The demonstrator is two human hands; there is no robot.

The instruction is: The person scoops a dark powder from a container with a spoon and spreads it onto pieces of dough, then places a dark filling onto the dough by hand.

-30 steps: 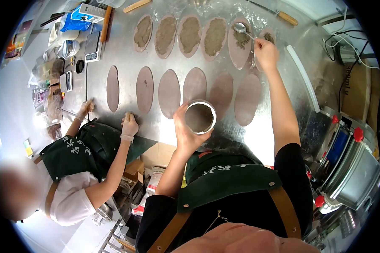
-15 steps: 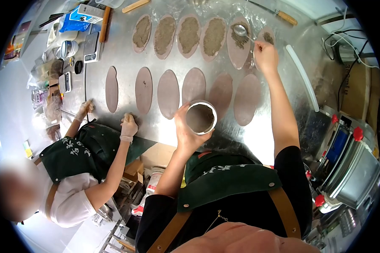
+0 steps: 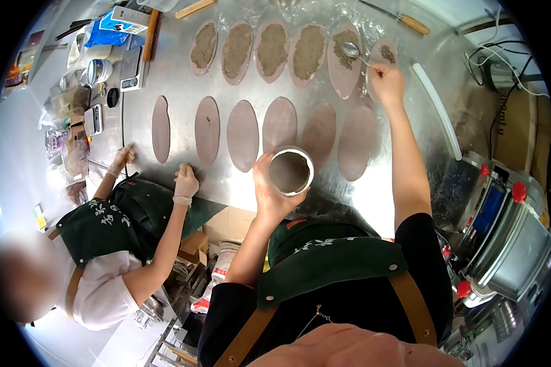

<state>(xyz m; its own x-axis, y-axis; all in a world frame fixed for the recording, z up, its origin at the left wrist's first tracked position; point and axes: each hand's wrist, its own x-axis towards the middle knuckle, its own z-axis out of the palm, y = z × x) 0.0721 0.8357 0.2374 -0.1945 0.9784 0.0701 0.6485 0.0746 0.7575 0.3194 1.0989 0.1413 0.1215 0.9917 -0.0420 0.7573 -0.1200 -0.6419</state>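
Observation:
My left hand (image 3: 269,192) grips a round white-rimmed tub of brown filling (image 3: 290,170) above the near edge of the steel table (image 3: 177,79). My right hand (image 3: 387,81) reaches to the far row and holds a metal spoon (image 3: 352,50), whose bowl rests on the filling of a far oval dough piece (image 3: 343,58). Several far ovals carry spread filling (image 3: 272,49). The last far oval (image 3: 382,55) has only a small dab. A near row of plain purplish-brown ovals (image 3: 245,134) lies between my hands.
A person in a green apron (image 3: 110,226) stands at the left with gloved hands (image 3: 187,182) on the table edge. Scale (image 3: 131,67), cartons and bags sit far left. A rolling pin (image 3: 196,7), a white rod (image 3: 438,110) and a machine with red knobs (image 3: 502,232) lie around.
The spoon has slid a little across the filling on the far oval. My left hand and the tub have stayed put.

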